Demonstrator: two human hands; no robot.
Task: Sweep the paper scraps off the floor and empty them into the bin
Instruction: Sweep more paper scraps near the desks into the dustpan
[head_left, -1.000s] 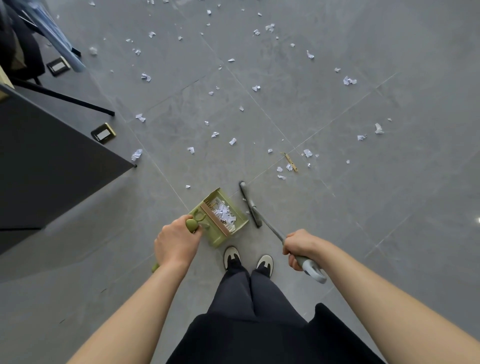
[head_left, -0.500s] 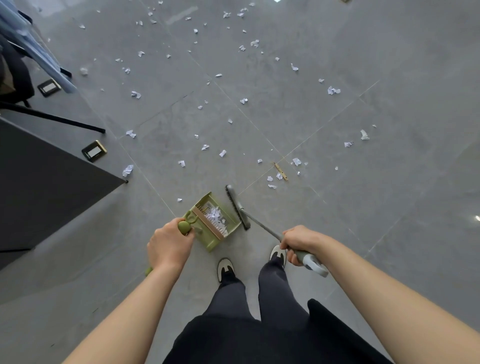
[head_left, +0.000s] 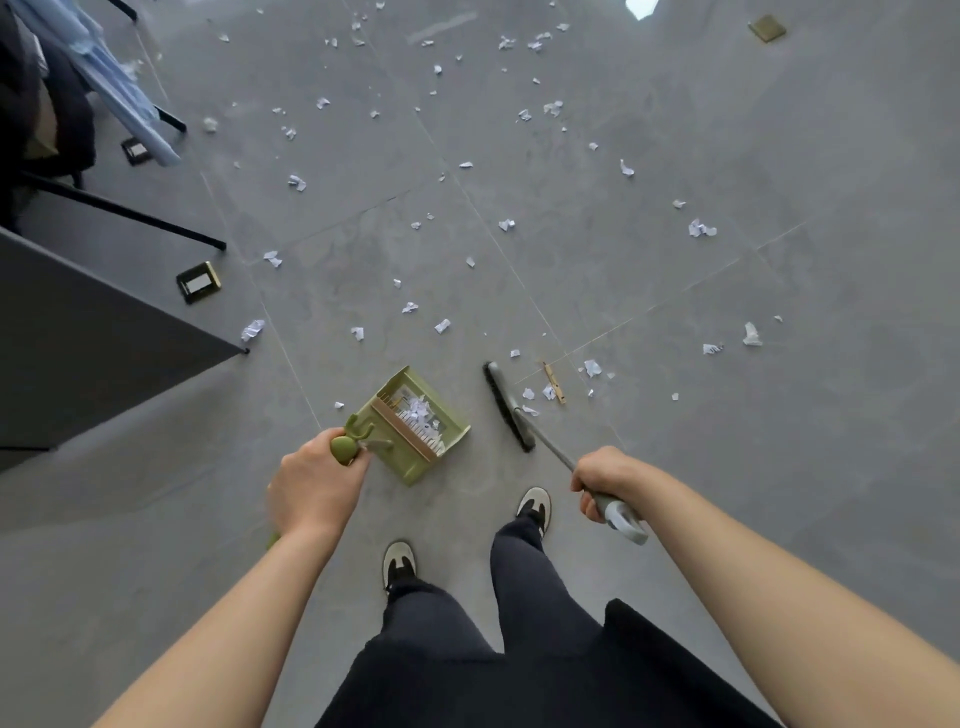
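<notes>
My left hand (head_left: 311, 486) grips the handle of a green dustpan (head_left: 415, 431), which holds a small heap of white paper scraps behind its comb. My right hand (head_left: 605, 475) grips the grey handle of a broom (head_left: 509, 408); its dark brush head lies on the floor just right of the dustpan. Several white paper scraps (head_left: 548, 392) lie just past the brush head, and many more are scattered over the grey tiles ahead. No bin is in view.
A dark table (head_left: 93, 338) juts in from the left, its corner near a crumpled scrap. Black chair legs (head_left: 119, 210) and floor sockets (head_left: 198, 282) lie beyond it. A small wooden clip (head_left: 554, 382) lies by the scraps. My feet stand below the dustpan.
I have stepped forward, right foot leading. The broom head has moved away from the dustpan to the right, toward the scraps near the tile joint. Both hands keep their grips.
</notes>
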